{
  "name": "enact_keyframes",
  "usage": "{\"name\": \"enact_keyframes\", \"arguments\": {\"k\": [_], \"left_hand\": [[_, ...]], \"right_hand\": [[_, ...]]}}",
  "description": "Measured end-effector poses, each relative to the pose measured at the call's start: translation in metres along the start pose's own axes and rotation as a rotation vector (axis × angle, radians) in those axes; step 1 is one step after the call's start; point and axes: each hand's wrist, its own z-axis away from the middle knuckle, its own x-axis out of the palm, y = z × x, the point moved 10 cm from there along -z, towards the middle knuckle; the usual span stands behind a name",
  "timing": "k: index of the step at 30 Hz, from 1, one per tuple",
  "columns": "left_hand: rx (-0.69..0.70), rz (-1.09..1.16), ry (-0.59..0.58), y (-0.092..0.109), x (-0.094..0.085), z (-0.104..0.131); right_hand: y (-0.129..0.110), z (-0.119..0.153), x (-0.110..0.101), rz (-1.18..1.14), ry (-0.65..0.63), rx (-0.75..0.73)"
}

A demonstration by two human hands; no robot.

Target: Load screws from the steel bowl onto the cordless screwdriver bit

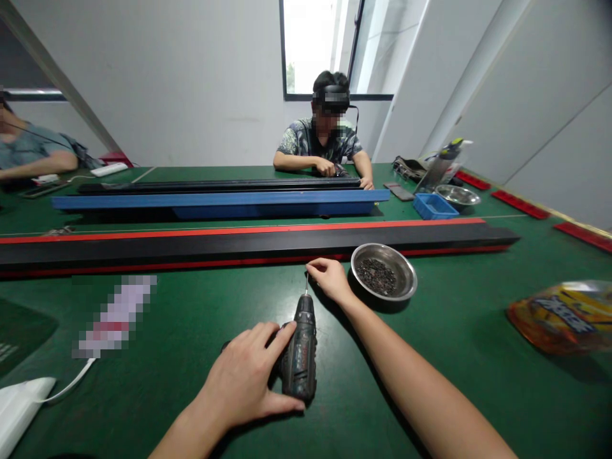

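Observation:
A black power drill (300,354) lies along the green table, its thin bit (306,282) pointing away from me. My left hand (253,363) grips the drill from the left, with the thumb near its rear end. At the bit's tip, my right hand (328,278) is pinched shut; whatever lies between those fingertips is hidden or too small to make out. Just right of that hand sits a metal bowl (408,280) of small dark screws (377,275). Beyond both hands stretches a long black bar with red edges (268,244).
Across the table (191,306), a person (318,140) works behind a long blue bar (215,201). A blue tray (434,206) and another metal bowl (458,196) stand far right. An orange-yellow packet (564,317) lies right; a white device with a cable (21,408) lies left.

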Motion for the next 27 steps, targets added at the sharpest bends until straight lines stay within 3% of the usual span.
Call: {"name": "enact_keyframes", "arguments": {"k": [27], "left_hand": [[0.016, -0.009, 0.034, -0.0001, -0.0008, -0.0002]], "right_hand": [[-0.0014, 0.0014, -0.0035, 0.124, 0.065, 0.039]]}}
